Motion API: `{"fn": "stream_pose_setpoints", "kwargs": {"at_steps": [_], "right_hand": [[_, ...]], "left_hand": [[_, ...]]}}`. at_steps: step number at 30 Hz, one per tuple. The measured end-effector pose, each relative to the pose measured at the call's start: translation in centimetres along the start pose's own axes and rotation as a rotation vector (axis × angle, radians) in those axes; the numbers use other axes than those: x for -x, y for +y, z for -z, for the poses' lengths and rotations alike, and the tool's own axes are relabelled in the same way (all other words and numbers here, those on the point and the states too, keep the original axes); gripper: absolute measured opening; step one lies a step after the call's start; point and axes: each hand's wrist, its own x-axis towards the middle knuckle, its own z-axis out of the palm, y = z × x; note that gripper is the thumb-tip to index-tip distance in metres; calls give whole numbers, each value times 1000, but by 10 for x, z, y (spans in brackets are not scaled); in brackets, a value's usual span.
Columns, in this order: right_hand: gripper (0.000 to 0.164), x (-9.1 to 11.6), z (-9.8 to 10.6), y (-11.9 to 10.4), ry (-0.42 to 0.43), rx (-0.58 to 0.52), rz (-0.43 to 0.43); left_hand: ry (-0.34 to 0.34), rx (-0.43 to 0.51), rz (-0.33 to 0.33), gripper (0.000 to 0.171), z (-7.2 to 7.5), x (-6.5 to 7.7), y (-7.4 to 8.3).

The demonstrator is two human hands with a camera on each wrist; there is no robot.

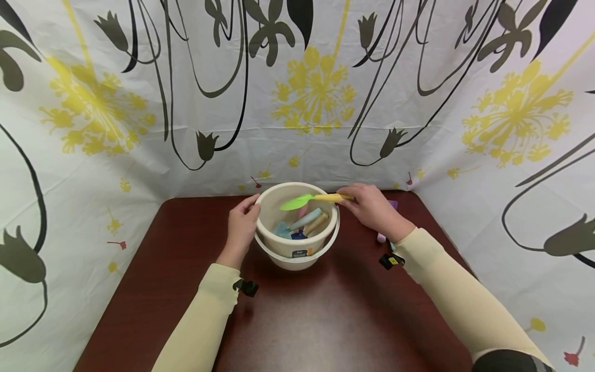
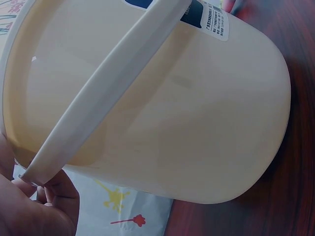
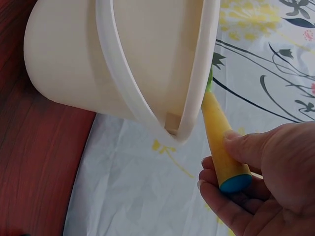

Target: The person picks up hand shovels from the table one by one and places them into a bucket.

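Note:
A cream bucket (image 1: pixel 279 246) stands toward the back of the table, its white carrying handle (image 2: pixel 98 98) hanging down across the front. My left hand (image 1: pixel 243 225) pinches the bucket at the left side of its rim, where the handle joins. In my right hand (image 1: pixel 372 209) is a small trowel (image 1: pixel 297 202) with a green blade and a yellow grip, blue at its end. Thumb and fingers hold that grip (image 3: pixel 221 137) beside the right rim, and the blade reaches over the opening. Inside lie a light blue hand tool (image 1: pixel 307 219), a tan handle (image 1: pixel 317 225) and pink and dark blue pieces.
On the dark red table (image 1: pixel 297 320), a purple thing (image 1: pixel 393 204) and a pinkish piece (image 1: pixel 381 237) lie partly hidden behind my right hand and wrist. A white flower-printed curtain (image 1: pixel 297 155) closes off the back and both sides.

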Motion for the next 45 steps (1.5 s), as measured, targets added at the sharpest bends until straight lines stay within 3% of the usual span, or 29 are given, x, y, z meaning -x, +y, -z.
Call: {"fn": "stream_pose_setpoints", "kwargs": {"at_steps": [31, 45], "right_hand": [[17, -39, -15, -23, -107, 75, 46], [19, -57, -26, -24, -160, 45, 2]], "left_hand": [[-5, 3, -2, 41, 1, 3, 2], [12, 9, -8, 39, -1, 2, 1]]}}
